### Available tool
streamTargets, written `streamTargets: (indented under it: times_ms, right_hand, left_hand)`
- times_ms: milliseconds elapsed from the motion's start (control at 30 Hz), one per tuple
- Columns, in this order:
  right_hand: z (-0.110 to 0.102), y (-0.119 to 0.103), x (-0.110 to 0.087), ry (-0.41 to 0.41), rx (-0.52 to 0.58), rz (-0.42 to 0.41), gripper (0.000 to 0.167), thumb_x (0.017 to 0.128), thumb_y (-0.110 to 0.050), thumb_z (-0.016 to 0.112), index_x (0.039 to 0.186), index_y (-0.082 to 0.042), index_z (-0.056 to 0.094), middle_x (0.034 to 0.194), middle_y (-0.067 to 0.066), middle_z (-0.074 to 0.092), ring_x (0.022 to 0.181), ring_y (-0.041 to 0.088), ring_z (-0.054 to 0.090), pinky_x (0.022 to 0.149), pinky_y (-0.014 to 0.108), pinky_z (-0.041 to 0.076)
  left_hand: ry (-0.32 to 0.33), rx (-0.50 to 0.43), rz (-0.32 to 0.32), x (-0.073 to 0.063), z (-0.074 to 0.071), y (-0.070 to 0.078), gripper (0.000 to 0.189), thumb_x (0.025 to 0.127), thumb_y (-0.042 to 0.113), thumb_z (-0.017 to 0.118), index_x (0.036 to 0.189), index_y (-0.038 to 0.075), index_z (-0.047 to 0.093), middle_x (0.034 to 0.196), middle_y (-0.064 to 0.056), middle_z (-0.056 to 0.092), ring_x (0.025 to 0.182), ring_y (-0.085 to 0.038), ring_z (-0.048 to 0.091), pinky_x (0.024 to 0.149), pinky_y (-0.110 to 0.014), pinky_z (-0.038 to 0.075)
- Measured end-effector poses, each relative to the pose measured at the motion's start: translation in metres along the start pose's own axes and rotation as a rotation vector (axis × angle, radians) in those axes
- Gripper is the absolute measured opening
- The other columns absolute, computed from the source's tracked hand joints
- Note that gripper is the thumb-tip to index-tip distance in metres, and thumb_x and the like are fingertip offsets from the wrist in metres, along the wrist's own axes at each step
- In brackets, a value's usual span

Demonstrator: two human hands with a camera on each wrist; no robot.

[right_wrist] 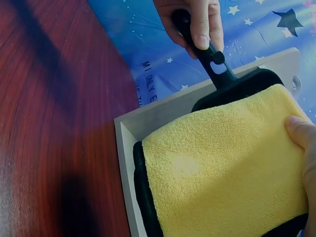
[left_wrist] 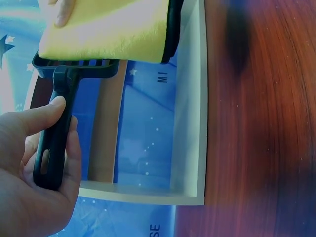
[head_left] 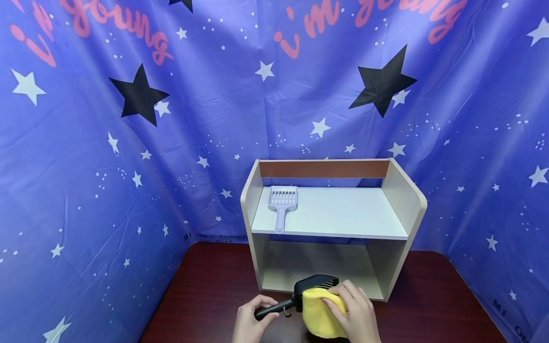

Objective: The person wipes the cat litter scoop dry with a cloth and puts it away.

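Note:
My left hand (head_left: pixel 253 318) grips the handle of a black slotted litter scoop (head_left: pixel 305 287); in the left wrist view the thumb lies along that handle (left_wrist: pixel 58 133). A yellow cloth (head_left: pixel 319 314) with dark edging is in my right hand (head_left: pixel 355 312), pinched between thumb and fingers against the scoop's head. In the right wrist view the cloth (right_wrist: pixel 217 158) covers most of the head, so the slots are hidden there. A pale lavender slotted scoop (head_left: pixel 281 205) lies on the upper white shelf, handle toward me, touched by neither hand.
Behind my hands a small two-level shelf unit (head_left: pixel 407 224) stands on a dark red-brown table (head_left: pixel 206 290). Its lower level (head_left: pixel 317 262) has an open front. A blue curtain (head_left: pixel 214 119) with stars hangs behind and along both sides.

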State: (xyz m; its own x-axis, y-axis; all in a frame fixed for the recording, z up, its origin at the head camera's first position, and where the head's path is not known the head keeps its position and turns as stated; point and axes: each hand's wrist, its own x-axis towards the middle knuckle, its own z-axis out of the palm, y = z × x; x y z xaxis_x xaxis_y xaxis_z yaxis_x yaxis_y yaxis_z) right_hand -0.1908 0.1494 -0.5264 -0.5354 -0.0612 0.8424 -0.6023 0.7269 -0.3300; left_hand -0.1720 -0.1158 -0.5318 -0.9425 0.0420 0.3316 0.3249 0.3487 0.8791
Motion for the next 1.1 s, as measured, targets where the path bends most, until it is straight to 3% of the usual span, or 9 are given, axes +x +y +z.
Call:
streamTargets:
  times_ms: [167, 300, 433, 833, 1100]
  right_hand:
    - [0.004, -0.005, 0.001, 0.019, 0.003, -0.004, 0.022, 0.08, -0.039, 0.08, 0.083, -0.022, 0.067, 0.081, -0.012, 0.06, 0.067, 0.007, 0.049, 0.064, 0.021, 0.038]
    - [0.006, -0.006, 0.001, 0.026, -0.017, -0.003, 0.033, 0.091, -0.052, 0.064, 0.081, -0.021, 0.065, 0.081, -0.011, 0.06, 0.066, 0.008, 0.049, 0.063, 0.021, 0.038]
    - [0.008, -0.006, 0.002, 0.054, -0.062, -0.005, 0.044, 0.096, -0.057, 0.052, 0.078, -0.019, 0.063, 0.078, -0.009, 0.058, 0.062, 0.01, 0.046, 0.06, 0.022, 0.035]
    - [0.005, 0.0, 0.004, 0.133, -0.191, -0.013, 0.054, 0.099, -0.059, 0.046, 0.073, -0.014, 0.059, 0.073, -0.006, 0.053, 0.056, 0.011, 0.039, 0.054, 0.024, 0.033]
    - [-0.003, 0.009, 0.001, 0.111, -0.194, 0.043, 0.054, 0.097, -0.061, 0.046, 0.071, -0.015, 0.057, 0.07, -0.006, 0.05, 0.056, 0.016, 0.041, 0.055, 0.027, 0.033]
  left_hand:
    - [-0.007, -0.007, 0.002, -0.001, 0.003, 0.001, 0.023, 0.073, 0.004, 0.083, 0.091, 0.012, 0.072, 0.078, -0.005, 0.074, 0.065, 0.005, 0.057, 0.06, -0.022, 0.05]
    - [-0.008, -0.012, 0.006, -0.002, 0.005, 0.001, 0.023, 0.072, 0.003, 0.083, 0.091, 0.012, 0.072, 0.078, -0.005, 0.074, 0.065, 0.004, 0.058, 0.06, -0.021, 0.05]
    - [-0.008, -0.015, 0.007, -0.002, 0.006, 0.001, 0.024, 0.072, 0.002, 0.083, 0.09, 0.012, 0.072, 0.078, -0.005, 0.074, 0.064, 0.004, 0.057, 0.06, -0.02, 0.049]
    - [-0.013, -0.021, -0.019, -0.002, 0.006, 0.005, 0.023, 0.072, 0.006, 0.084, 0.091, 0.013, 0.073, 0.08, -0.004, 0.075, 0.065, 0.004, 0.057, 0.061, -0.019, 0.049]
    - [-0.01, -0.004, -0.032, -0.003, 0.001, 0.005, 0.023, 0.072, 0.003, 0.083, 0.091, 0.012, 0.073, 0.079, -0.004, 0.074, 0.063, 0.005, 0.055, 0.059, -0.02, 0.048]
